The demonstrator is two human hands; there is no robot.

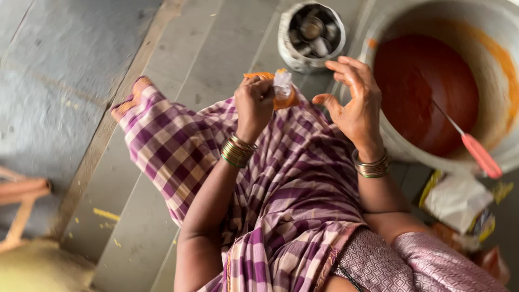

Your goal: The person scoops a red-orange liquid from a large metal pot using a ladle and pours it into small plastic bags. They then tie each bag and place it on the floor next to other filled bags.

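Head view looks down on a small clear plastic pouch with orange-red filling, pinched at its top by the left hand, whose fingers are closed tight on the plastic. The pouch hangs just above the person's lap, over a purple and cream checked cloth that covers the knees.

Just to the right of the pouch, the right hand is raised with its fingers spread apart and its thumb pointing toward the pouch; it holds nothing and does not touch the plastic. Both wrists carry stacks of gold and green bangles.

Beyond the pouch, farther from the person, stands a round steel container with several small metal cups inside it. To the right of the pouch, past the open hand, sits a large pale basin filled with a thick red-orange paste. A utensil with a thin metal shaft and a pink handle leans in the basin, its handle resting over the near rim.

Below the basin, on the pouch's right and nearer the person, lies a crumpled white and yellow packet on the floor. The grey stone floor stretches to the left of the pouch, where a blurred wooden piece of furniture shows at the edge.
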